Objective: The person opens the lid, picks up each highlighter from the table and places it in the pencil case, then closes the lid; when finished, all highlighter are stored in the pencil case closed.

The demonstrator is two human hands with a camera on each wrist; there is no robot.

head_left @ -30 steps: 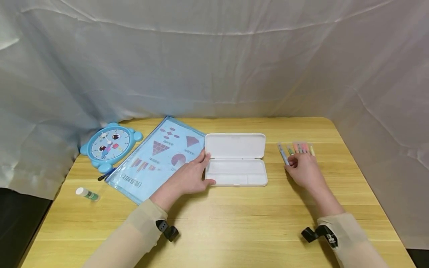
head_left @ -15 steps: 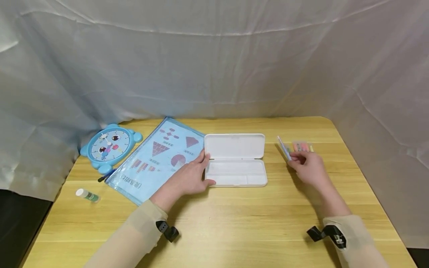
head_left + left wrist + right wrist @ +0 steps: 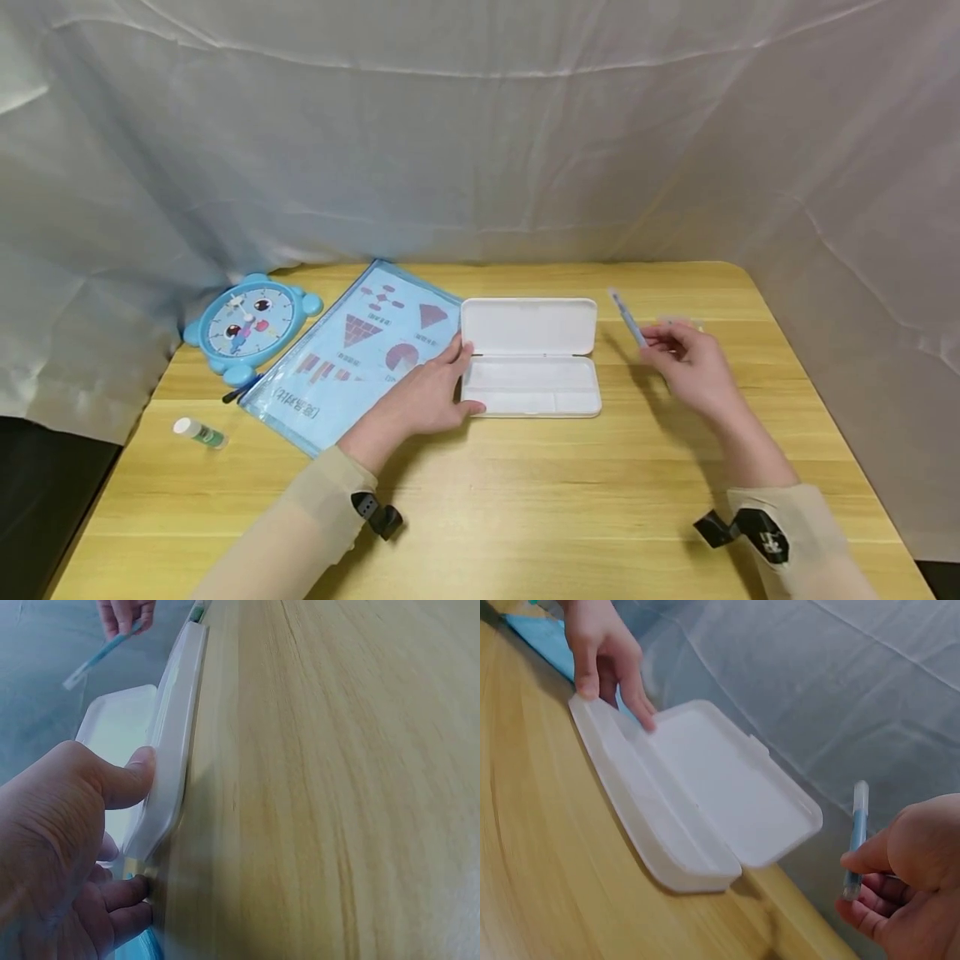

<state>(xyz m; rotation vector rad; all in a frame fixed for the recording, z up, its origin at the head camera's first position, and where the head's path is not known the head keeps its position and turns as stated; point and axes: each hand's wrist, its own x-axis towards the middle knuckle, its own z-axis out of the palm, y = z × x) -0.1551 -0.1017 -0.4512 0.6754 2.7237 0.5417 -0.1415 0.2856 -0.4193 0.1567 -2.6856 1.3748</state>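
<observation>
My right hand [image 3: 693,367] has a blue pen [image 3: 628,319] pinched between thumb and fingers, near one end. Pen is tilted, its pale see-through end pointing away from me and a bit left. It's held clear of the table, right of the white case [image 3: 510,402], apart from it.

My left hand [image 3: 427,396] grips the case's left end: thumb pressed to the front corner, index finger by the hinge side, the end held between them. The other fingers sit by that end; can't tell from these views whether they touch it.

Case lies on the table open, lid [image 3: 528,327] folded back on the far side, hinge between lid and base. Base has a long compartment at the back and a divider across the front strip.

Just beyond my right hand, a few pale pens [image 3: 681,322], mostly hidden, blurry. Left of the case, a blue folder [image 3: 348,358] at a slant, printed with charts, partly under my left hand and forearm. Left of that, a blue clock [image 3: 251,327] with a cartoon face; a dark thin thing [image 3: 236,394] near its base. Nearer me on the left, a glue stick [image 3: 200,432] on its side, white cap. All on a wood-grain table [image 3: 525,500], grey cloth [image 3: 480,150] behind.
</observation>
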